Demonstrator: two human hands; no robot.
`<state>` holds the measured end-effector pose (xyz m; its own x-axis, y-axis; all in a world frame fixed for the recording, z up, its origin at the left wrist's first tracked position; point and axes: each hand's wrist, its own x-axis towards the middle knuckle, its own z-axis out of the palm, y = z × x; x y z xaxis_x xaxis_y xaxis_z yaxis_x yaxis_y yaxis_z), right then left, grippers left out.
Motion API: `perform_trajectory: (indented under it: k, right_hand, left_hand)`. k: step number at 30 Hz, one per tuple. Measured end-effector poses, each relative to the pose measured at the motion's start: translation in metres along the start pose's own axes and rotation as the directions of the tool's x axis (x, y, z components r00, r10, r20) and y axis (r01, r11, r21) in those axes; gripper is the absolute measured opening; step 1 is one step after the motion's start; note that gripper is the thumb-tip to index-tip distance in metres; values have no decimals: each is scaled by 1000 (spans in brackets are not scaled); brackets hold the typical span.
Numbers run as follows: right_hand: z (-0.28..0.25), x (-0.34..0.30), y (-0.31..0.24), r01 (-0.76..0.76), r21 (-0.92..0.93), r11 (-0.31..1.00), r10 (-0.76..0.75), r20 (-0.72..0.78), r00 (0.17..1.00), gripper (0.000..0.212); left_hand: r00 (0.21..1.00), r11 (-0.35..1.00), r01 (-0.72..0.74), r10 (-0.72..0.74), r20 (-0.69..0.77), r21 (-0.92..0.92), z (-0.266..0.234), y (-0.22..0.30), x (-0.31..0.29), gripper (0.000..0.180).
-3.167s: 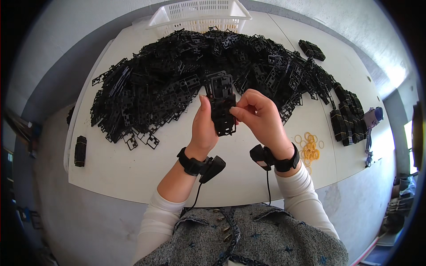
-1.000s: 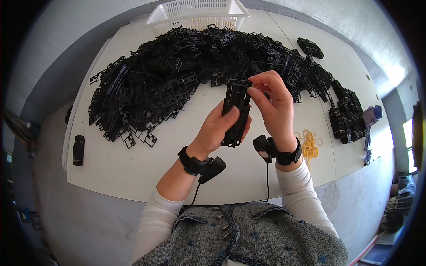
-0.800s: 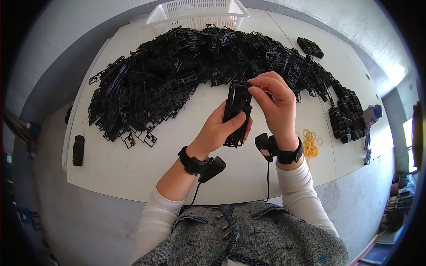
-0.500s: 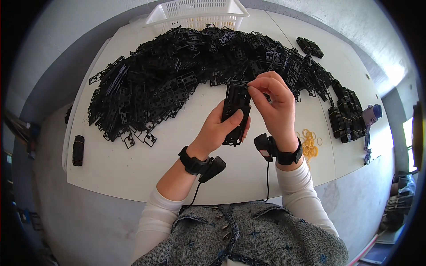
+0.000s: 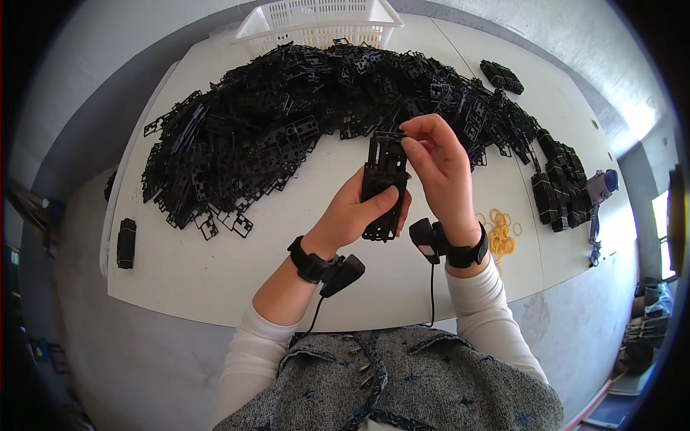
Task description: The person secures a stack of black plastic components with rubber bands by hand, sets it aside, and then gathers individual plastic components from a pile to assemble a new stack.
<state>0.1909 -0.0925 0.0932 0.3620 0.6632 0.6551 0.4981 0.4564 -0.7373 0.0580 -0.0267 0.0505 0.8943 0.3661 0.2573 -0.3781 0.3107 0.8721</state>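
Observation:
My left hand [image 5: 353, 214] is closed round a stack of black plastic frames [image 5: 384, 169], its thumb lying across the front. The stack stands lengthwise away from me above the middle of the white table. At its far end my right hand [image 5: 440, 161] pinches the top edge between thumb and fingertips, touching the upper right corner. Beyond both hands spreads a large curved heap of loose black plastic frames [image 5: 244, 122]. Yellow rubber bands [image 5: 501, 233] lie in a small pile to the right of my right wrist.
Several banded bundles of black frames [image 5: 559, 188] are stacked at the right. One more bundle [image 5: 502, 76] lies at the far right, another [image 5: 126, 244] at the left edge. A white plastic basket [image 5: 320, 18] stands behind the heap. A purple bottle [image 5: 602, 185] is at the right edge.
The stack in my left hand has shifted very slightly to the right and toward me. My right hand has moved a little left, still pinching its far end.

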Motion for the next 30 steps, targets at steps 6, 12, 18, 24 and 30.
perform_trajectory:
  k: [6,12,18,24,30]
  right_hand:
    - [0,-2,-12,-385,275,881,317,262,912,22]
    - [1,0,-9,-477,320,819,397,285,873,23]
    - [3,0,0,-436,359,825,376,225,899,24]
    - [5,0,-2,-415,386,824,349,233,908,24]
    - [6,0,3,-467,345,814,416,214,884,23]
  left_hand:
    - [1000,1000,5,-5,10,23,0,3,0,25]
    - [998,998,58,-57,-17,17,1,0,2,28]
    - [978,985,162,-169,-120,-65,2,0,2,33]
    - [999,998,40,-39,-18,39,-3,-9,2,46]
    - [987,996,86,-88,-132,-20,2,-4,3,34]
